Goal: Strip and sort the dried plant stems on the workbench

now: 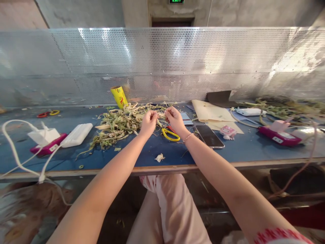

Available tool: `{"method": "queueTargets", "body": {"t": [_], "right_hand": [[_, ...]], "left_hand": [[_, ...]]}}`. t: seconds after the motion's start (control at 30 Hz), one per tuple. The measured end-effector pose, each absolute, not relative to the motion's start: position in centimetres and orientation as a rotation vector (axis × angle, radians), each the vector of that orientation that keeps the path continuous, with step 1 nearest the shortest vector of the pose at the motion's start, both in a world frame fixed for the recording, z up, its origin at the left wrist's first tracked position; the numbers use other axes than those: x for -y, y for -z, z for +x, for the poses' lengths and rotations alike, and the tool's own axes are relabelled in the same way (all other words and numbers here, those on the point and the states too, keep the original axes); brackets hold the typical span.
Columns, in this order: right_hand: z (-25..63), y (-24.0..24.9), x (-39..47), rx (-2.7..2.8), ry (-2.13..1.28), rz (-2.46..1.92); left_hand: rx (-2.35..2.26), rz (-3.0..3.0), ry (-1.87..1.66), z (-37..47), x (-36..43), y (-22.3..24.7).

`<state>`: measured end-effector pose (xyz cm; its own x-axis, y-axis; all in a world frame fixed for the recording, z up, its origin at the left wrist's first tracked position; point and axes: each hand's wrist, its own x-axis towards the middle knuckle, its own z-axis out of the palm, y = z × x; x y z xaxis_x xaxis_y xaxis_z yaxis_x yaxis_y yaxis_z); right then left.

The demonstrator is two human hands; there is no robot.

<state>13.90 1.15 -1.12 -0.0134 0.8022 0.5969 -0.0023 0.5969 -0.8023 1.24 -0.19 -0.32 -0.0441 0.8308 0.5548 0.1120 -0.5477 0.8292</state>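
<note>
Over the right end of a pile of dried, pale green and straw-coloured plant pieces [115, 123], my left hand [148, 123] is closed in a pinch. My right hand [175, 118] faces it a short way to the right, also with fingertips pinched together. Whatever thin piece the fingertips hold is too small to make out. Just beneath and between the hands lie scissors with yellow handles [171, 135], partly hidden by my right hand. A crumpled pale scrap [159, 157] rests near the table's front edge.
A yellow cardboard tube [119, 97] leans behind the pile. To the right lie a phone [208, 136], a pink figure [228, 132], brown paper [212, 112] and a magenta socket block [279, 136]. Another socket block [48, 144] with cables and a white power bank [77, 135] sit left.
</note>
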Motion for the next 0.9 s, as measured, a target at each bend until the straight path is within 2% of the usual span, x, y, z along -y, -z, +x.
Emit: {"method": "queueTargets", "body": {"t": [0.33,0.6,0.73,0.9], "right_hand": [[13.6,1.1,-0.2,1.554,-0.487,-0.851],[13.7,0.8,-0.6,1.495,-0.764,-0.736],[13.8,0.7,-0.5,1.488,-0.956,-0.630],[13.9,0.7,-0.6,1.446,-0.979,-0.623]], "left_hand": [[-0.957,1.599,-1.625,1.3,0.2,0.6],[-0.806,1.247,-1.653,1.5,-0.1,0.1],[-0.787,1.220,-1.632,1.7,0.3,-0.3],[-0.852,1.312,-1.620,1.5,-0.1,0.2]]}}
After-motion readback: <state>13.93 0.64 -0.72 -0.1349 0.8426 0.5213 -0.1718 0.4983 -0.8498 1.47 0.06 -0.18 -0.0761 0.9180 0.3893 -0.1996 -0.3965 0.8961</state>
